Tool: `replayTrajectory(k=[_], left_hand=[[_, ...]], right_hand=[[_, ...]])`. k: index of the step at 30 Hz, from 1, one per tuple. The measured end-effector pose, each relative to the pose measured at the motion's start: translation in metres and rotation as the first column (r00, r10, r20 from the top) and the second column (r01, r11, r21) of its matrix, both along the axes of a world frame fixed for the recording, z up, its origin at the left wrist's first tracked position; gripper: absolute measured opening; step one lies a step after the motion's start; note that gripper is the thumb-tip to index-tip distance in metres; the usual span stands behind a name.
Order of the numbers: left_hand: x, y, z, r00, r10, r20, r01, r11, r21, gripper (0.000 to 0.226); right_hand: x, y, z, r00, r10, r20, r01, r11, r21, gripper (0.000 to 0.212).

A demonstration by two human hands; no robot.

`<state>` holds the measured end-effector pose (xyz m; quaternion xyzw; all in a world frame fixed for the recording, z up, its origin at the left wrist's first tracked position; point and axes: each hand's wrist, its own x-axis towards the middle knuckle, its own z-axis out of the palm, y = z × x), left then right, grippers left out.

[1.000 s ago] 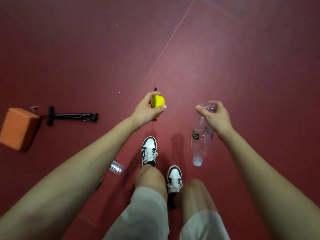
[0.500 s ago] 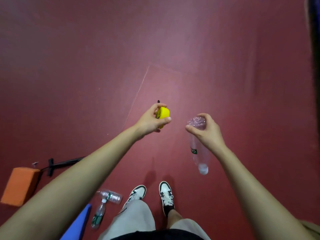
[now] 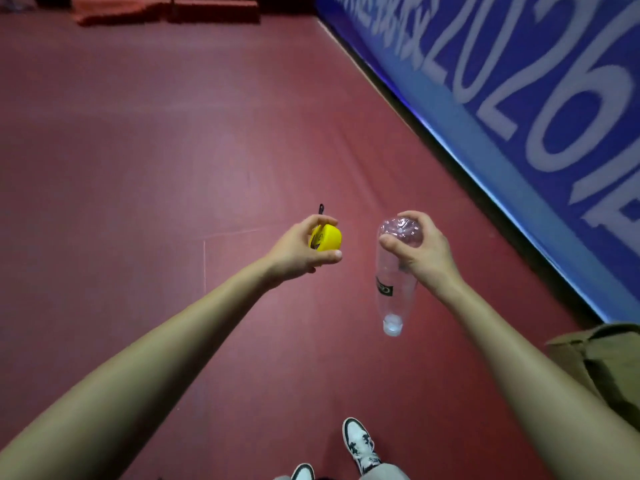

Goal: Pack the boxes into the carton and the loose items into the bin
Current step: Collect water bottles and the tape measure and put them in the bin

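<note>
Red sports floor (image 3: pixel 173 133) fills most of the frame. A blue banner (image 3: pixel 519 81) with white "2026" lettering runs diagonally down the right side. The brown carton (image 3: pixel 602 362), or what looks like one, is cut off at the lower right edge with a flap showing; its contents can't be seen. Red mats (image 3: pixel 166 8) lie along the top left edge, blurred. No bin and no boxes in view. The clear plastic bottle (image 3: pixel 394 289) is right of centre in the air, upside down with its white cap (image 3: pixel 393 327) pointing at the floor; it looks empty. The right hand (image 3: pixel 422 251) is clamped on the bottle's base, fingers and thumb curled round it. The left hand (image 3: pixel 294 254), centre frame, pinches a yellow round item (image 3: pixel 327 239) between thumb and fingers. It's possibly a tape measure, and a short black strap (image 3: pixel 321 208) sticks up from it. One white and black shoe (image 3: pixel 360 445) shows at the bottom centre. Both loose items are carried, none packed yet, judging by this. Risks: the bottle is held only at its slick rounded base, so it could slip out and roll. The yellow item sits in a shallow pinch and could drop if jolted. The carton is the only container visible, so the loose items might land there instead of in the bin.
</note>
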<state>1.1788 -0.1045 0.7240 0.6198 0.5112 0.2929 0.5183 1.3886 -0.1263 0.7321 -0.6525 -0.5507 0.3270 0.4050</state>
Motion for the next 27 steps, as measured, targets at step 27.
replayTrajectory(k=[27], left_hand=[[0.363,-0.165,0.153,0.704,-0.710,-0.016,0.691,0.680,0.247,0.042]], right_hand=[[0.279,-0.320,0.127,0.726,-0.686,0.033,0.682,0.726,0.088,0.052]])
